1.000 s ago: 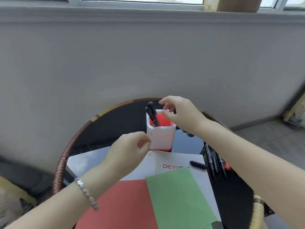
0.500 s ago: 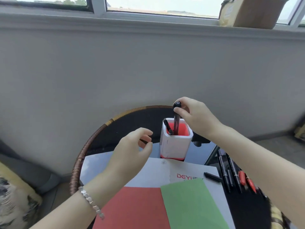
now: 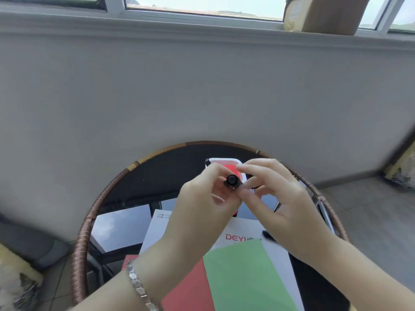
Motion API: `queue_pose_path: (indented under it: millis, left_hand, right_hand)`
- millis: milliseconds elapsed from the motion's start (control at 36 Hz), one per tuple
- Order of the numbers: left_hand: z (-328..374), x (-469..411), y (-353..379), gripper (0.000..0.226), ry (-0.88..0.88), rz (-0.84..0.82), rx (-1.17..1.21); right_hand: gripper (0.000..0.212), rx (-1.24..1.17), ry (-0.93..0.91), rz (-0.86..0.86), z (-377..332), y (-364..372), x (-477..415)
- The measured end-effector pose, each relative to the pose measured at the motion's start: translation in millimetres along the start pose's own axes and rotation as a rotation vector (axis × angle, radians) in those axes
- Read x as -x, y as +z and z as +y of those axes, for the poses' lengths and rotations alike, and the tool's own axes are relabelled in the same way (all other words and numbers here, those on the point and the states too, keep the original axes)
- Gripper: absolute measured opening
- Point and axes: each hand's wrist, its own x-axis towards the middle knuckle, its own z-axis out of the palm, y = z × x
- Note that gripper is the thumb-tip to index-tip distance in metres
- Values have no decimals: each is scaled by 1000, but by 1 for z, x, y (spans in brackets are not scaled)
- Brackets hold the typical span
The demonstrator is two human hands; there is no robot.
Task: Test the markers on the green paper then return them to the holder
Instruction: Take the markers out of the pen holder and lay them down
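Both hands hold one black marker (image 3: 231,181) end-on toward the camera, above the table. My left hand (image 3: 202,205) grips it from the left, my right hand (image 3: 278,198) pinches it from the right. Behind them stands the white holder (image 3: 224,161) with a red inside, mostly hidden; one black marker tip (image 3: 207,162) shows at its left rim. The green paper (image 3: 247,277) lies at the near edge, beside a red sheet (image 3: 188,290). Whether the held marker's cap is on I cannot tell.
A white printed sheet (image 3: 157,230) lies under the coloured papers on a round glass table with a woven rim (image 3: 87,223). A loose black cap or marker (image 3: 268,234) lies by my right wrist. A grey wall stands close behind; a cardboard box (image 3: 323,14) sits on the windowsill.
My right hand has lifted a black marker out of the holder and brought it toward me. My left hand has risen and closed on it too.
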Motion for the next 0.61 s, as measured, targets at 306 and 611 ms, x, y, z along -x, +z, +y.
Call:
queue_pose_path:
  millis: [306, 611]
  left_hand:
    - [-26, 15, 7, 15, -52, -137, 12]
    - [-34, 34, 15, 22, 62, -381, -415]
  right_hand:
    - [29, -795, 798, 73, 11, 9, 23]
    - [36, -625, 809, 303, 15, 24, 38]
